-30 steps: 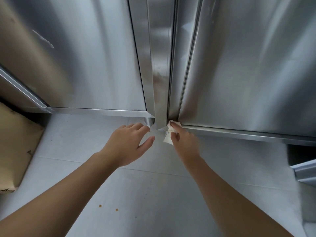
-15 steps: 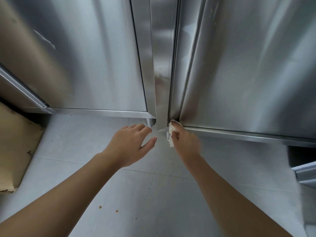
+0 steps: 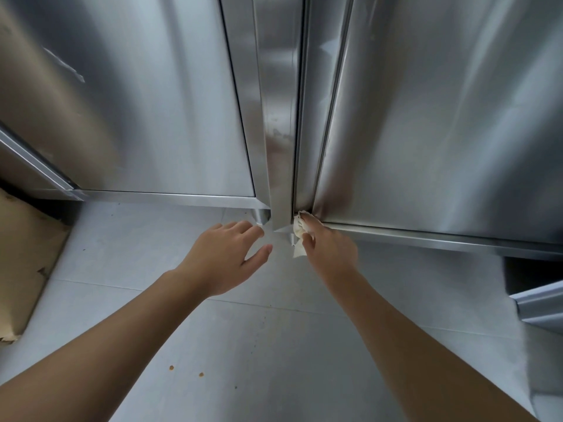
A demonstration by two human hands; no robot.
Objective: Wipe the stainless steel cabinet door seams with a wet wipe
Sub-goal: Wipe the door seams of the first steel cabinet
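Two stainless steel cabinet doors, the left door (image 3: 146,102) and the right door (image 3: 441,117), meet at a vertical post (image 3: 278,123) with a dark seam (image 3: 300,117) on its right side. My right hand (image 3: 330,249) pinches a crumpled white wet wipe (image 3: 299,231) and presses it with a fingertip into the bottom corner of that seam. My left hand (image 3: 227,258) hovers with relaxed spread fingers just left of the post's foot, holding nothing.
Grey tiled floor (image 3: 243,345) with a few small brown crumbs lies below. A brown cardboard sheet (image 3: 21,263) leans at the far left. A steel edge (image 3: 539,303) juts in at the right, below a dark gap under the cabinet.
The right hand has kept the wipe at the seam's bottom corner, shifting it only slightly. The left hand has barely moved.
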